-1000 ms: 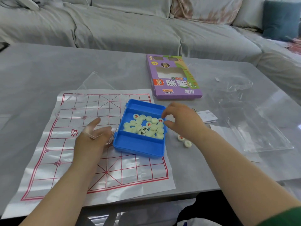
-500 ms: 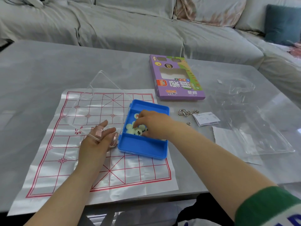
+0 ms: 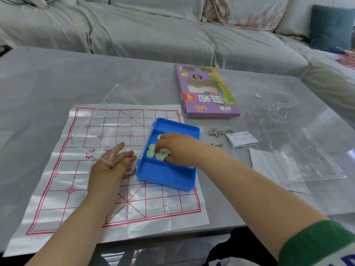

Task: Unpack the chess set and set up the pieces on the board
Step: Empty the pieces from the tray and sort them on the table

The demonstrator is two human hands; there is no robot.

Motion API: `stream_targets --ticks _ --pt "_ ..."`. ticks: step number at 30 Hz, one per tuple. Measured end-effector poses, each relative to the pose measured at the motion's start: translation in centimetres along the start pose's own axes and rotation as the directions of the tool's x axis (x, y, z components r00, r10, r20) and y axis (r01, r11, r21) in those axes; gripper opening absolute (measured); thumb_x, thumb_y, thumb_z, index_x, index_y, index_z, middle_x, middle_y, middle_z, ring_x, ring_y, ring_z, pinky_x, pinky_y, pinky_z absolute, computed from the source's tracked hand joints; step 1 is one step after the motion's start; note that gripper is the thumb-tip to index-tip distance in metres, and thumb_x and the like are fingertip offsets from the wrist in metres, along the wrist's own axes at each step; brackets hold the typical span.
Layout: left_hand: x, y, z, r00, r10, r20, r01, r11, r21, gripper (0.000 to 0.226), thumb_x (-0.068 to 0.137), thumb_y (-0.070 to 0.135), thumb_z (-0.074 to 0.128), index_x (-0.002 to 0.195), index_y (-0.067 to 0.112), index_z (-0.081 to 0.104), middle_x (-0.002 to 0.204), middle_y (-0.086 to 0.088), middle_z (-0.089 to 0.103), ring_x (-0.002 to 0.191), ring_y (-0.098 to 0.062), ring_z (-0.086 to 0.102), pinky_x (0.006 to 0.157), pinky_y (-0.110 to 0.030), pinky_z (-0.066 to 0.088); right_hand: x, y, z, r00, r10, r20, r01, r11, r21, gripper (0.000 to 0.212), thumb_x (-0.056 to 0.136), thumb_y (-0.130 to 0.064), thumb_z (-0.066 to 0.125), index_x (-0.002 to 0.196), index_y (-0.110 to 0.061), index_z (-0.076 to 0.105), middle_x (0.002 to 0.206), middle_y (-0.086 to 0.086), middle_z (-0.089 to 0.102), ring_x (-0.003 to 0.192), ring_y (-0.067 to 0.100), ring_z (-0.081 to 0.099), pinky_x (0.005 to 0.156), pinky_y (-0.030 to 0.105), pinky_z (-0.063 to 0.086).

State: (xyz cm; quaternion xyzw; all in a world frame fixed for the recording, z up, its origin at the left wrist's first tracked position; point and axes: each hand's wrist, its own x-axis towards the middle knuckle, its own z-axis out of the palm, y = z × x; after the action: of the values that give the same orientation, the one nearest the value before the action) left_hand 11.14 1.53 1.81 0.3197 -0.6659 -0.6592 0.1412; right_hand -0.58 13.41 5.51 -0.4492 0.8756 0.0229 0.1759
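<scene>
Tabletop (image 3: pixel 57 77), grey and glossy, carries our chess set in mid-unpacking. The board (image 3: pixel 63 198), a thin printed sheet with red lines, lies flat before us, creased and shiny; we judge it limp and quick to slide, so best pressed down rather than lifted. On its edge at 3 o'clock sits the blue case (image 3: pixel 167 175), light stiff plastic, with its clear lid (image 3: pixel 115 120) hinged open toward 9 o'clock over the grid. The pieces (image 3: pixel 151 150), small pale discs with inked characters, are heaped in the case's far compartment at 12 o'clock; the near compartment shows none. We take them to be hard, smooth and light, likely to skid or roll if dropped, and best pinched by the rim between thumb and fingertip, one or two at a time. Our left hand (image 3: pixel 109 167) lies at the lid's near corner, 9 o'clock of the case, fingers nearly straight and spread, touching the lid to steady it and gripping nothing. Our right hand (image 3: pixel 180 148) is down in the far compartment, fingers curled over the heap and pinching pieces against the thumb; how many it has, we cannot tell.
</scene>
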Motion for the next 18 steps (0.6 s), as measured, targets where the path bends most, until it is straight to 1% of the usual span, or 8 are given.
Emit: stream_targets --ticks 3,5,6,9,11,14,16,18 --pt "0.0 0.0 0.0 1.000 -0.006 0.004 0.006 1.000 -0.006 0.043 0.090 0.003 0.052 0.126 0.026 0.048 0.103 0.003 0.059 0.082 0.000 0.056 0.067 -0.015 0.043 0.2 -0.1 -0.3 1.000 0.019 0.017 -0.019 1.000 0.003 0.029 0.090 -0.018 0.052 0.119 -0.019 0.050 0.127 0.003 0.043 0.106 0.022 0.050 0.076 0.027 0.043" --pt "0.0 0.0 0.0 1.000 -0.001 0.000 0.001 1.000 0.001 0.043 0.090 0.004 0.052 0.126 0.027 0.047 0.104 0.004 0.059 0.080 0.003 0.054 0.067 -0.015 0.043 0.5 -0.1 -0.3 0.999 0.039 0.032 -0.038 0.999 -0.012 0.027 0.088 -0.016 0.054 0.115 -0.016 0.051 0.124 0.004 0.043 0.098 0.020 0.050 0.066 0.023 0.038" --pt "0.0 0.1 0.0 1.000 0.001 0.001 -0.001 1.000 0.001 0.043 0.090 0.004 0.051 0.127 0.026 0.047 0.104 0.004 0.058 0.081 0.002 0.055 0.068 -0.016 0.044 0.6 -0.1 -0.3 0.998 0.060 0.031 -0.060 0.998 0.008 0.026 0.088 -0.014 0.055 0.113 -0.015 0.052 0.122 0.004 0.044 0.094 0.019 0.048 0.064 0.022 0.037" --pt "-0.1 0.2 0.1 1.000 -0.006 0.008 0.006 1.000 -0.010 0.042 0.092 0.004 0.047 0.129 0.023 0.047 0.105 0.003 0.057 0.089 -0.009 0.057 0.076 -0.022 0.045 0.9 0.2 0.1 0.991 0.132 -0.008 -0.131 0.985 0.110 0.022 0.087 -0.006 0.052 0.108 -0.013 0.055 0.120 0.007 0.045 0.097 0.023 0.052 0.074 0.027 0.041" --pt "0.0 0.2 0.1 1.000 -0.003 0.008 0.003 1.000 -0.007 0.042 0.091 0.003 0.047 0.128 0.024 0.048 0.104 0.003 0.058 0.086 -0.006 0.057 0.073 -0.020 0.045 0.9 0.4 0.2 0.985 0.167 -0.030 -0.160 0.971 0.175 0.021 0.087 -0.004 0.051 0.106 -0.012 0.058 0.119 0.007 0.046 0.102 0.025 0.053 0.082 0.029 0.044" --pt "0.0 0.1 0.0 1.000 -0.006 0.008 0.006 1.000 -0.023 0.042 0.091 0.003 0.047 0.126 0.026 0.048 0.105 0.002 0.059 0.089 -0.010 0.057 0.078 -0.025 0.046 0.6 0.7 0.1 0.984 0.167 -0.060 -0.151 0.966 0.209 0.020 0.088 -0.005 0.050 0.103 -0.010 0.061 0.117 0.006 0.051 0.102 0.023 0.053 0.082 0.026 0.041" --pt "0.1 0.0 0.0 1.000 -0.004 0.002 0.004 1.000 -0.026 0.041 0.091 0.003 0.047 0.126 0.026 0.048 0.105 0.002 0.059 0.088 -0.008 0.057 0.072 -0.019 0.045 0.2 1.0 0.0 0.985 0.155 -0.073 -0.136 0.967 0.215 0.021 0.088 -0.005 0.049 0.105 -0.010 0.061 0.115 0.007 0.053 0.102 0.022 0.052 0.083 0.026 0.042" --pt "0.1 -0.1 0.0 1.000 -0.003 -0.010 0.003 1.000 -0.024 0.041 0.091 0.004 0.049 0.126 0.026 0.048 0.104 0.004 0.059 0.080 0.002 0.055 0.063 -0.012 0.042 -0.1 1.3 0.1 0.985 0.157 -0.068 -0.143 0.973 0.183 0.029 0.088 -0.006 0.050 0.115 -0.014 0.056 0.118 0.005 0.050 0.107 0.021 0.050 0.085 0.028 0.042"
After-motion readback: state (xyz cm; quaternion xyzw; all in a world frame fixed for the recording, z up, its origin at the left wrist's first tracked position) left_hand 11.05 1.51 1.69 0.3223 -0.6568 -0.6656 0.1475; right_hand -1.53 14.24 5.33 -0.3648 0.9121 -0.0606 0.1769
